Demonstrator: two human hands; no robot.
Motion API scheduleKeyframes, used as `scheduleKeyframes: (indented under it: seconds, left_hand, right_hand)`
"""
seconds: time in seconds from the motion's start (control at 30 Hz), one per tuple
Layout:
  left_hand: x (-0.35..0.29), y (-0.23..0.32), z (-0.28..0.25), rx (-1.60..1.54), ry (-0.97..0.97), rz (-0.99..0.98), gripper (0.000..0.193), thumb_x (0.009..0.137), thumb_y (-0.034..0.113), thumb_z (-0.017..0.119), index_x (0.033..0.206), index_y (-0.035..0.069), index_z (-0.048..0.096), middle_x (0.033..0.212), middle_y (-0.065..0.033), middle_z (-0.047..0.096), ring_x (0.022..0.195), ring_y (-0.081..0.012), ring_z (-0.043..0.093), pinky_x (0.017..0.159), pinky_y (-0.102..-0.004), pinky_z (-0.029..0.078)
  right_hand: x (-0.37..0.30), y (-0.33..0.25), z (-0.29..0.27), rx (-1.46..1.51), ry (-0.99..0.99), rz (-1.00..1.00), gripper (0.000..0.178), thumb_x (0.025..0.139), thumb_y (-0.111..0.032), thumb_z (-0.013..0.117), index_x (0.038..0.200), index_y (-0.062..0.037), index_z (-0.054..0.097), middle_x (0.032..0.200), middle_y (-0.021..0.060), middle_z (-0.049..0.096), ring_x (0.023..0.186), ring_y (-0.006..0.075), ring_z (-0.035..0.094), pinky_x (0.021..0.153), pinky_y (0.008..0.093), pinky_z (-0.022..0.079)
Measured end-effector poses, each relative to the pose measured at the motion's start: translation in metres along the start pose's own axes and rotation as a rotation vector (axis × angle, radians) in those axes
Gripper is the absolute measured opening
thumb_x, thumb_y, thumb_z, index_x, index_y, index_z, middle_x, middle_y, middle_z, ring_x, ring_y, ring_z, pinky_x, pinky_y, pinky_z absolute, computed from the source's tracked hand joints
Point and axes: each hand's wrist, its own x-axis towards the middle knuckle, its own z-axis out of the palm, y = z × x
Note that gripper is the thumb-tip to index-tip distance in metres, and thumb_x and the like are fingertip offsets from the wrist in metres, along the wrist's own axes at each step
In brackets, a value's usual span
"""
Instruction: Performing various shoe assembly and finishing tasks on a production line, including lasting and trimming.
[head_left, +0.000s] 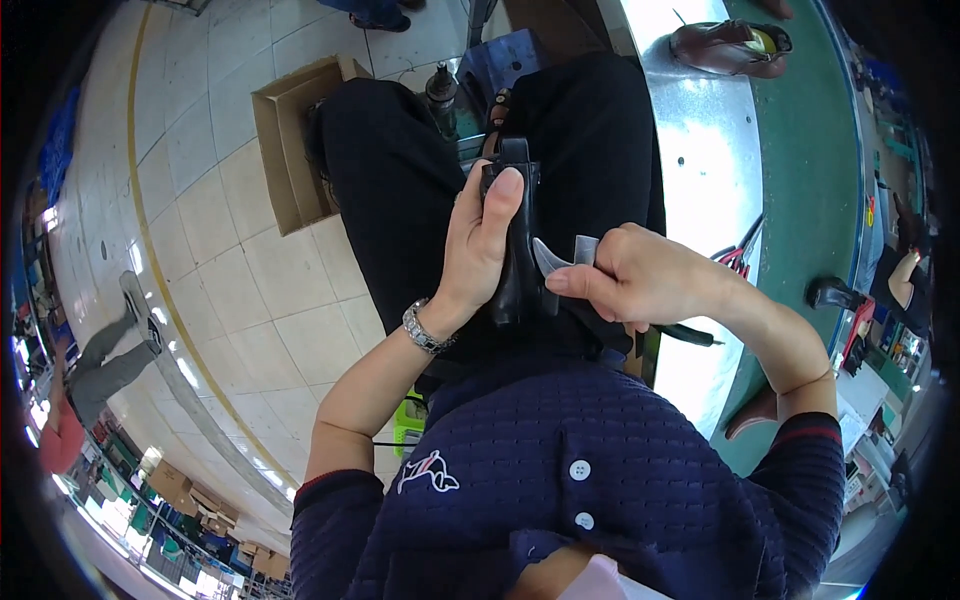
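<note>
Above my lap, my left hand (482,235) is wrapped around a black leather shoe (518,265), its thumb lying over the end away from me. The shoe stretches lengthwise between my knees and my waist. Just right of it, my right hand (635,270) is closed on a grey metal tool (553,262) with a curved, pointed claw and a blunt block. The claw points toward the side of the shoe; whether they touch I cannot tell. My fist hides most of the tool's grip. Beyond the shoe, a brown piece (497,108) shows between my thighs.
An open cardboard box (285,160) stands on the floor at my left knee. A metal-topped bench (705,150) runs along my right, carrying a brown shoe (730,48). Another dark shoe (835,293) lies on the green surface (810,190). A dark bottle-shaped object (441,95) stands between my knees.
</note>
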Motion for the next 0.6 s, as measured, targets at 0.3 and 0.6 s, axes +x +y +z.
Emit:
scheduleKeyframes:
  seconds: [0.3,0.6]
  left_hand:
    - [0.012,0.005,0.001,-0.044,0.048,-0.033,0.037,0.098,0.045,0.053,0.095,0.009,0.055,0.080,0.0067,0.046,0.071,-0.0023,0.040,0.065,-0.0190,0.036]
    - [0.013,-0.001,-0.010,-0.204,0.019,-0.189,0.036,0.098,0.046,0.054,0.095,0.010,0.054,0.082,0.0076,0.046,0.072,0.0001,0.041,0.067,-0.0177,0.037]
  right_hand:
    - [0.000,0.005,0.021,-0.063,0.284,-0.085,0.067,0.098,-0.050,0.049,0.050,-0.0036,0.054,0.042,0.0037,0.051,0.037,0.0130,0.052,0.041,0.0272,0.041]
    - [-0.003,0.043,0.046,0.261,0.203,-0.122,0.066,0.098,-0.055,0.046,0.055,-0.0055,0.056,0.044,0.0010,0.052,0.041,0.0100,0.053,0.048,0.0219,0.043]
